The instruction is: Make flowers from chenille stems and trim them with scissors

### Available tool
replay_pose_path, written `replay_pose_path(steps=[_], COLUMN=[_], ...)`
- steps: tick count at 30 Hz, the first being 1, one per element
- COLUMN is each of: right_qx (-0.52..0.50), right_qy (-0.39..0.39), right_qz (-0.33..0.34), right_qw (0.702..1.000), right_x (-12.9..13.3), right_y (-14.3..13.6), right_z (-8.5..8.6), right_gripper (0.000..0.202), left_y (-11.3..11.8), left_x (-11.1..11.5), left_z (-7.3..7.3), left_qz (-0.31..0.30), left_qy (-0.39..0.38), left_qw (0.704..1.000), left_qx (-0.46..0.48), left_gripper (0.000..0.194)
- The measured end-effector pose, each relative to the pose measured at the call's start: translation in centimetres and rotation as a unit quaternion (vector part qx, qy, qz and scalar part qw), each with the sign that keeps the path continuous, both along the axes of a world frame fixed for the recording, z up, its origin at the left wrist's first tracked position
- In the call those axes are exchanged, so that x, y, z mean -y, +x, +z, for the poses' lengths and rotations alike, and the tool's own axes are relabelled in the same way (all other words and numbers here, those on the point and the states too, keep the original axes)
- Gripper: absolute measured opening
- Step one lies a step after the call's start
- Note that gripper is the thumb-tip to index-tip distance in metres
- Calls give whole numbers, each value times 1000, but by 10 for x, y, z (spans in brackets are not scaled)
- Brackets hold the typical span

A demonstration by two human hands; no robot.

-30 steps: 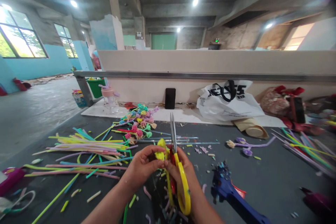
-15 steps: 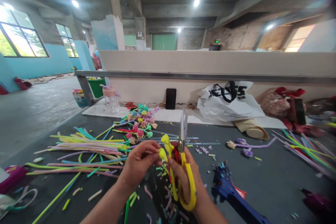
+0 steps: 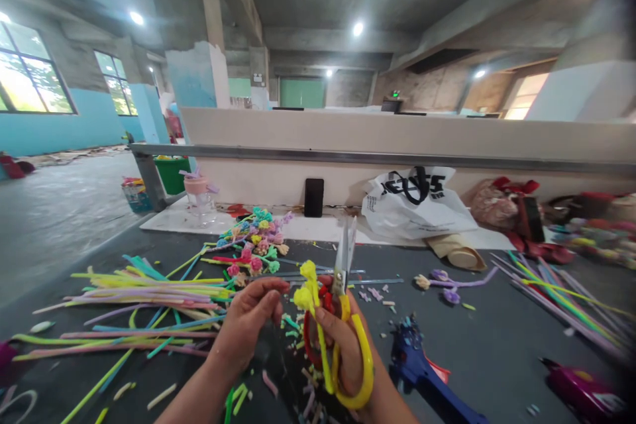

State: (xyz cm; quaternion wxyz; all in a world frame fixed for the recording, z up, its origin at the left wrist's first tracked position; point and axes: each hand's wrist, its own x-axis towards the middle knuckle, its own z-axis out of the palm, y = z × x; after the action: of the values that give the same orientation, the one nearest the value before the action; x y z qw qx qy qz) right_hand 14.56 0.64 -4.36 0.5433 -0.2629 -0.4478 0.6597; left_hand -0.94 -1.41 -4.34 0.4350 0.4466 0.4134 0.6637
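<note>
My right hand point(image 3: 342, 338) is closed around a pair of scissors point(image 3: 365, 361) with yellow and red handles. The blades point up, slightly parted. The same hand pinches the stem of a yellow pipe-cleaner flower point(image 3: 309, 295), whose two fuzzy heads stick out towards the left. Just left of the flower, my left hand point(image 3: 248, 321) hovers without touching it, fingers half curled, thumb and forefinger apart. Short pipe-cleaner offcuts point(image 3: 311, 384) litter the dark tabletop under both hands.
Loose pipe cleaners point(image 3: 149, 298) spread at left, below a pile of finished flowers point(image 3: 258, 242). A blue glue gun point(image 3: 422, 371) and a purple flower stem point(image 3: 470, 283) lie at right. Behind stand a phone point(image 3: 314, 197), a white bag point(image 3: 417, 202) and a clear cup point(image 3: 199, 202).
My left hand has let go of the yellow flower and drawn back leftward. My right hand keeps the scissors and flower. The camera view has shifted slightly.
</note>
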Motion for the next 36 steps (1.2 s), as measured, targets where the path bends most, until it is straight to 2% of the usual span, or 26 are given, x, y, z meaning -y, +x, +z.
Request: replay_pose_path(steps=[4,8,13,19,25,30,33,36], right_qx=[-41,-50,-23,15,47,48,56,75], right_qy=[-18,-11,10,39,53,53,52,64], right_qz=[61,80,64,58,50,28,5,-43], right_qw=[997,995,998,997,996,997,997,994], right_x=[-2,-3,-3,-6,-10,-6,-9,-17], right_y=[0,-1,-3,-5,-6,-7,-4,1], right_z=[-4,-6,-6,-12,-15,-12,-12,-13], right_gripper=[50,48,42,44,43,45,44,40], left_y=[11,22,27,18,18,23,24,23], left_x=[3,7,4,-1,2,4,2,-1], left_z=[-4,-3,-6,-5,-1,-3,6,28], left_qz=[-73,-108,-116,-107,-166,-197,-208,-207], left_qy=[0,11,-2,-24,-48,-99,-120,-97], left_qw=[997,994,993,987,972,951,941,951], left_qx=[-1,-18,31,118,158,219,237,207], left_gripper=[29,15,12,19,20,20,22,19])
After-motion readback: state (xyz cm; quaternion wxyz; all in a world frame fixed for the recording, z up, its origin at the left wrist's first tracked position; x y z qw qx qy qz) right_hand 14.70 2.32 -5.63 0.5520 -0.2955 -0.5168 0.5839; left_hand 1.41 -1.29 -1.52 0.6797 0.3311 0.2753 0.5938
